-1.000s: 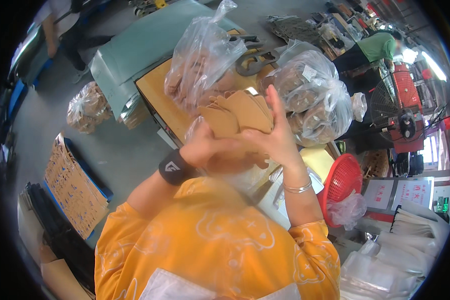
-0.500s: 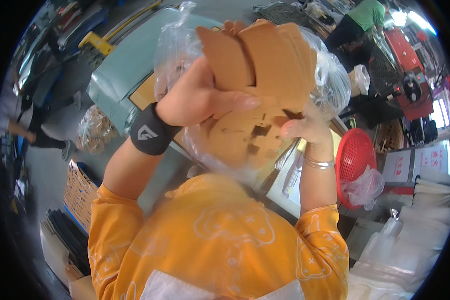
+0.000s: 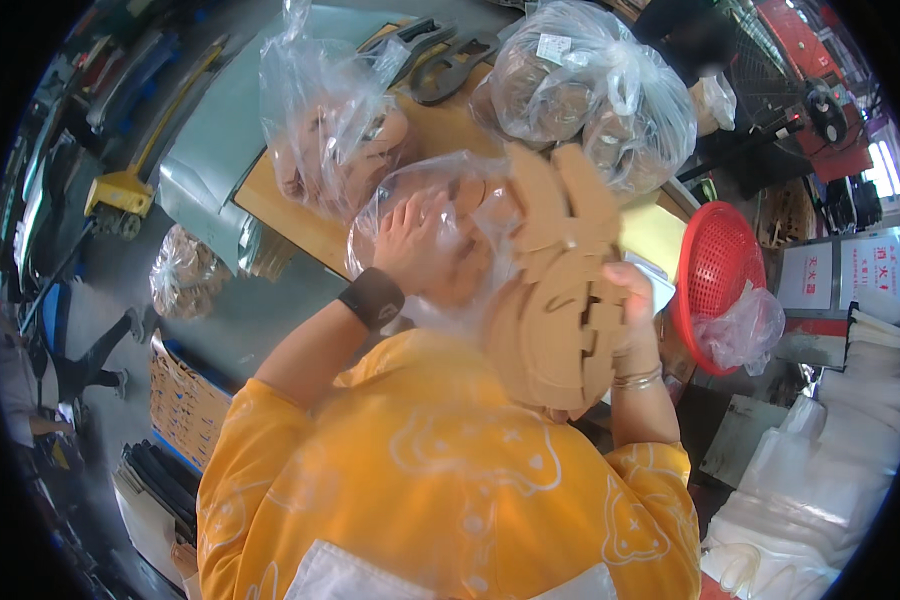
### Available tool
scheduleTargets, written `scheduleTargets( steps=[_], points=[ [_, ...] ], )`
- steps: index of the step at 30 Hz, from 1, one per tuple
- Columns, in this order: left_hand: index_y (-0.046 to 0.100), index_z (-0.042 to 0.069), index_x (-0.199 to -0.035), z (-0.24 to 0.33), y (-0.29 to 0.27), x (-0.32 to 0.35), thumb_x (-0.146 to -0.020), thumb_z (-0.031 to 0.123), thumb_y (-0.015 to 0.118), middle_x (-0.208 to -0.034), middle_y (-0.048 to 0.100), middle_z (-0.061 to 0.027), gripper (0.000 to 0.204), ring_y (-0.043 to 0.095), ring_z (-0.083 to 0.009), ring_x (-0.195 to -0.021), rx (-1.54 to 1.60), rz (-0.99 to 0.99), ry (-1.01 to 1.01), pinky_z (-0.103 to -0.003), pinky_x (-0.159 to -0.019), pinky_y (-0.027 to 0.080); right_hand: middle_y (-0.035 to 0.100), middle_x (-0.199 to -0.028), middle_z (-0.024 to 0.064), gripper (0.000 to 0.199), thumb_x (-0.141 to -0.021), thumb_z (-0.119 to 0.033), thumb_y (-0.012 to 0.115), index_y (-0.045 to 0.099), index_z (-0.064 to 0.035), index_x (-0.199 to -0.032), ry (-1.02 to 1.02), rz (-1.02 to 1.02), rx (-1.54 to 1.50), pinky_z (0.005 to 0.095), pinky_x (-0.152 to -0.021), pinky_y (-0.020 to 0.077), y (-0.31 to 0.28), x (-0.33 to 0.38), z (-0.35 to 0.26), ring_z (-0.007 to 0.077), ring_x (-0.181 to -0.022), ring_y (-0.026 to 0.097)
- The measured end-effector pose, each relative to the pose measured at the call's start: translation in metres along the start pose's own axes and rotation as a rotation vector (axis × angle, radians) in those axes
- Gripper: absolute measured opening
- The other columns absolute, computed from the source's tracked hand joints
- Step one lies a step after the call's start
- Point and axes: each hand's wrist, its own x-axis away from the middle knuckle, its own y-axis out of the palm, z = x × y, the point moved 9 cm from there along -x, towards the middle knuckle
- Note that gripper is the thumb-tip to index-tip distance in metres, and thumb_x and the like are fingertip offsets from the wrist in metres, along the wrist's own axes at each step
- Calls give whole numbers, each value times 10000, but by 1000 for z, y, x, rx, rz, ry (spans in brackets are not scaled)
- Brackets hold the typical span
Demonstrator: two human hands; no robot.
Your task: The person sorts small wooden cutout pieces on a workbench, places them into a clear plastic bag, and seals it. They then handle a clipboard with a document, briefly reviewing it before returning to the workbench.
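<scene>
Our right hand (image 3: 631, 305) grasps a stack of tan cut-outs (image 3: 545, 335) by its right edge, near us and right of a clear bag (image 3: 470, 275). Our left hand (image 3: 412, 240), fingers outstretched and unclenched, lies at that bag; we cannot tell whether inside or on it. On the table (image 3: 448, 120), a second bag (image 3: 335, 150) sits far left, a bulging bag (image 3: 625, 110) far right. We have a red basket (image 3: 718, 250) to our right.
</scene>
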Motion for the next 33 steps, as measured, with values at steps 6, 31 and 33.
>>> scheduleTargets(
  steps=[6,31,33],
  points=[
    [644,37,-1015,-139,37,29,-886,219,550,-784,644,-54,242,617,-152,-778,687,-226,-697,-254,-695,483,653,-988,77,365,-853,-294,552,603,-3,-1068,384,-5,113,334,-802,511,-13,-47,88,188,-873,628],
    [569,-30,-1186,-83,-85,-1,-930,145,521,-1034,631,-61,315,568,-151,-933,1608,-190,-280,-304,-869,435,608,-921,92,136,-848,-179,538,573,-63,-910,293,346,-34,421,-765,521,-15,-199,143,242,-886,605],
    [587,-32,-1155,-73,-80,-2,-920,139,534,-990,627,-57,295,579,-171,-914,1630,-332,-299,-324,-852,448,597,-902,88,115,-838,-171,557,571,-73,-896,239,377,-72,425,-755,515,-13,-205,142,242,-864,595]
  ],
)
